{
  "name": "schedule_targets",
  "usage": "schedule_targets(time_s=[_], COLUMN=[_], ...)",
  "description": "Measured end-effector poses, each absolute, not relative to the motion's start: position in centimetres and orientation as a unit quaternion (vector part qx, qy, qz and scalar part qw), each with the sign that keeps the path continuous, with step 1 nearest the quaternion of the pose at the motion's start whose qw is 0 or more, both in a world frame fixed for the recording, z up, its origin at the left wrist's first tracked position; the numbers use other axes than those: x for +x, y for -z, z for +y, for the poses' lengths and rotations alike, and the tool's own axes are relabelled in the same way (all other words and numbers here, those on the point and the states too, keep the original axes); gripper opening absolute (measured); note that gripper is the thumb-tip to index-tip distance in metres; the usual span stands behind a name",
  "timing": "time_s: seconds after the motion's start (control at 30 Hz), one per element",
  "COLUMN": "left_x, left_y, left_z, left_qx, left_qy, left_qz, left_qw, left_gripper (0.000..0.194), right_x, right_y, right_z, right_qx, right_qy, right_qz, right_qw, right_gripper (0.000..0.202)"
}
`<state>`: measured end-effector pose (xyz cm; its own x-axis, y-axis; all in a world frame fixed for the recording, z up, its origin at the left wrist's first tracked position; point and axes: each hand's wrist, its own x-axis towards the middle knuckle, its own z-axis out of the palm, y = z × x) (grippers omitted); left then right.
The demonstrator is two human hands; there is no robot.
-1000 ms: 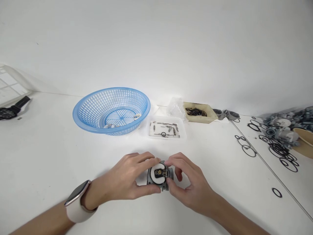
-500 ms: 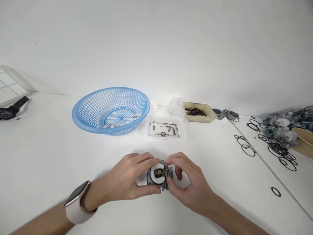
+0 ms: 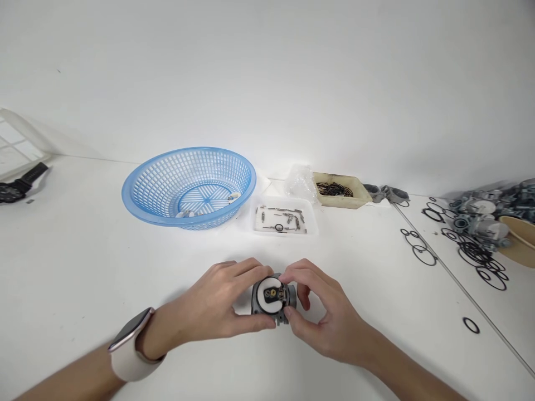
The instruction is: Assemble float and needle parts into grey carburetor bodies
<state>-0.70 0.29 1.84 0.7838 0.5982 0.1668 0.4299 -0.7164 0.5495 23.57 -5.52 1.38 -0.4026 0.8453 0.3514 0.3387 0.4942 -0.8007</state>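
A grey metal carburetor (image 3: 292, 297) sits open side up in front of me. Its white float (image 3: 271, 306) lies inside a black ring, around a dark middle with brass jets. My left hand (image 3: 228, 301) grips the body from the left, thumb at the near edge and fingers at the far edge. Thumb and index finger of my right hand (image 3: 324, 312) span the right part of the carburetor, close to the float hinge. Whether a small part is between those fingertips cannot be made out.
Behind the hands stand a blue basket (image 3: 137, 209) with a few white parts, a white tray (image 3: 311, 220) of small metal parts and a yellowish bin (image 3: 357, 195) of black rings. Loose O-rings (image 3: 471, 325) and piled carburetors (image 3: 487, 228) lie right, a black watch (image 3: 16, 189) left.
The thumb and index finger of my right hand have shifted slightly at the float hinge. My left hand keeps its hold, and the carburetor stays in place.
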Motion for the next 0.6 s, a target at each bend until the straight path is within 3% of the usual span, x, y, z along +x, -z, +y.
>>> schedule_targets(time_s=[0.6], left_x=[-0.79], left_y=[-1.90], left_z=[0.23], left_qx=[0.910], left_qy=[-0.163], left_qz=[0.285], left_qw=[0.255], left_gripper=[0.050], right_x=[23.53], right_y=[-1.35], right_z=[-5.48], right_qx=[-0.366], right_qy=[-0.329], right_qz=[-0.771], right_qw=[0.404], right_gripper=[0.051])
